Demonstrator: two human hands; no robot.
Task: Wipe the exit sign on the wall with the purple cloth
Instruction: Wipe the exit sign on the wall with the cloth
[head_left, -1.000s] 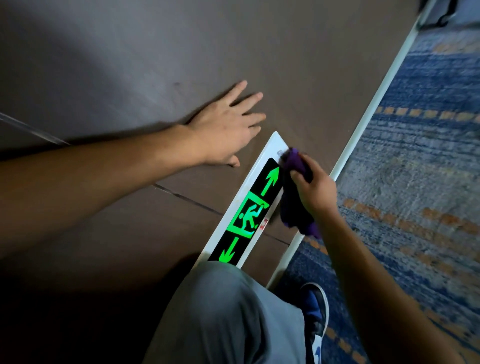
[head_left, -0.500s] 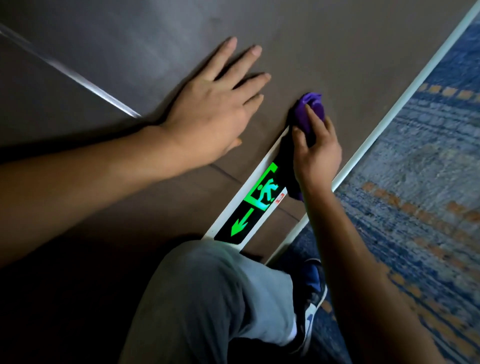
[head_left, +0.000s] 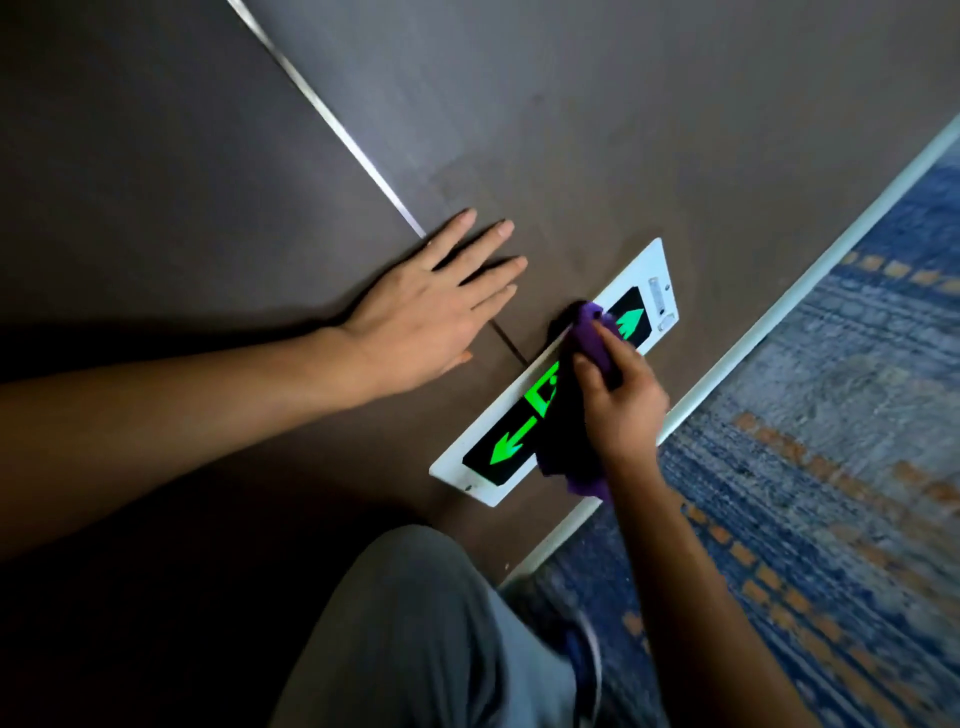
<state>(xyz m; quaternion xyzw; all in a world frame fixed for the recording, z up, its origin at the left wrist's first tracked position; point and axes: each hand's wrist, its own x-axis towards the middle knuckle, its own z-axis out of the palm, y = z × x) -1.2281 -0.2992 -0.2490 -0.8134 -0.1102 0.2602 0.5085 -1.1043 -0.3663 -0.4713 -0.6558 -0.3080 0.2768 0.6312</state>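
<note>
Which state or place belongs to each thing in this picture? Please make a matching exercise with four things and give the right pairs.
Things:
1. left hand
2. right hand
3. purple cloth
4. exit sign

States or places:
A. mounted low on the wall, green arrows lit
B. flat on the wall, fingers straight
C. bunched, pressed on the sign's middle
D. grips the cloth

Pairs: 1-B, 2-D, 3-C, 4-A

Left hand (head_left: 426, 317) flanks sign (head_left: 655, 270) (wall (head_left: 571, 104) above bare).
</note>
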